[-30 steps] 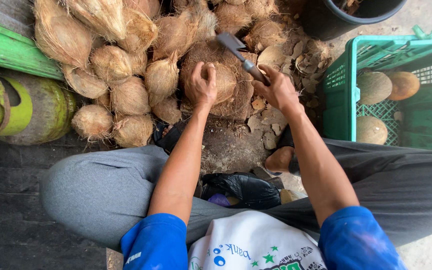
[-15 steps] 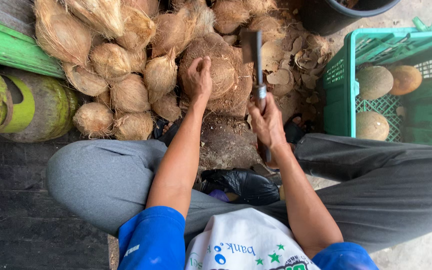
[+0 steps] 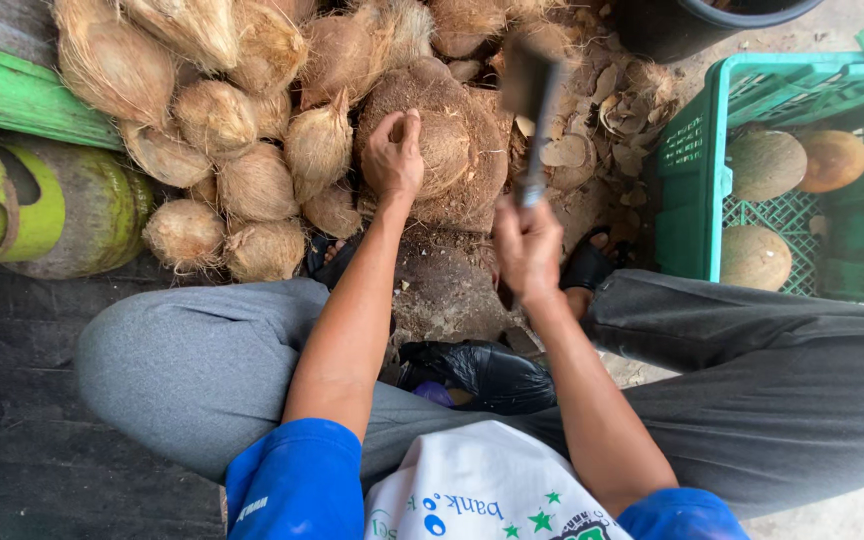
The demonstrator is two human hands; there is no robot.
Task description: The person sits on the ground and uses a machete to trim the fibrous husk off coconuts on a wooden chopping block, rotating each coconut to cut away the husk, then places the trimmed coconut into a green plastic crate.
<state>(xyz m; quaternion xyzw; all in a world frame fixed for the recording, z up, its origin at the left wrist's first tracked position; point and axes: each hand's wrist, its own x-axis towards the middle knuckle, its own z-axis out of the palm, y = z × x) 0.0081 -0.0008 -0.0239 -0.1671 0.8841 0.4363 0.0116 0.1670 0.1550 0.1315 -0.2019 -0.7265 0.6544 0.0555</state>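
From the head camera, looking down past a seated person's knees in grey trousers, the left hand [image 3: 394, 155] lies curled over the top of a large husked coconut [image 3: 452, 150], fingers pressed against its brown fibrous shell, which rests on a rough chopping block [image 3: 447, 285] between the legs. The right hand [image 3: 527, 245] is closed in a fist around the handle of a cleaver [image 3: 530, 100], whose dark blade stands upright and blurred just right of the coconut, its tip over the litter of husk chips [image 3: 577, 150]. Behind and left of the held coconut a heap of unpeeled coconuts [image 3: 217, 120] with pale, stringy husks is piled against a green board [image 3: 22, 95]. At the right stands a green plastic crate [image 3: 692, 180] with lattice walls; inside it lie three peeled, smooth coconuts, one greyish-brown one [image 3: 764, 165] at the upper left, an orange-brown one [image 3: 832, 160] just beside it, and a pale one [image 3: 755, 258] lower down against the near wall. At the top edge the rim of a black bucket [image 3: 692, 25] shows, its contents mostly out of frame. At the far left lies a green and yellow gas cylinder [image 3: 62, 205] on its side on the dark floor. A crumpled black plastic bag [image 3: 482, 370] sits in front of the block, near the person's lap.
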